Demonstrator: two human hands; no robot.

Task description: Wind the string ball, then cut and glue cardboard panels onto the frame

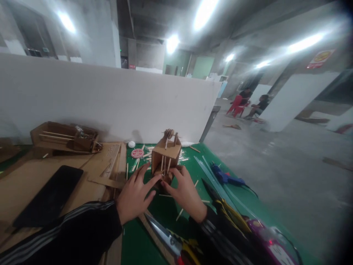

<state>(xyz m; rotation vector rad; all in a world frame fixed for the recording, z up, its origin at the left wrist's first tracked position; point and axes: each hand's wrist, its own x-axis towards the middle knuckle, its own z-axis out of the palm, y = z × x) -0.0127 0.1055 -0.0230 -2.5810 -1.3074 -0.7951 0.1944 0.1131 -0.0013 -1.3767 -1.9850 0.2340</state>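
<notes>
Cardboard model (166,150) stands upright, long axis vertical, discs (169,134) topmost, right hand (188,192) grasping its base (167,179), left hand (134,197) spread.

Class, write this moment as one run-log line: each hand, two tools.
left hand: spread, at cardboard model | right hand: at model, grip unclear | glue gun: right of model | shears: nearer camera than model

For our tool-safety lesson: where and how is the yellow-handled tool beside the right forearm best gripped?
Probably by its yellow handles, coming from the person's right: they slant back toward the person, the dark pointed end faces away, and the right sleeve crowds their left.
</notes>
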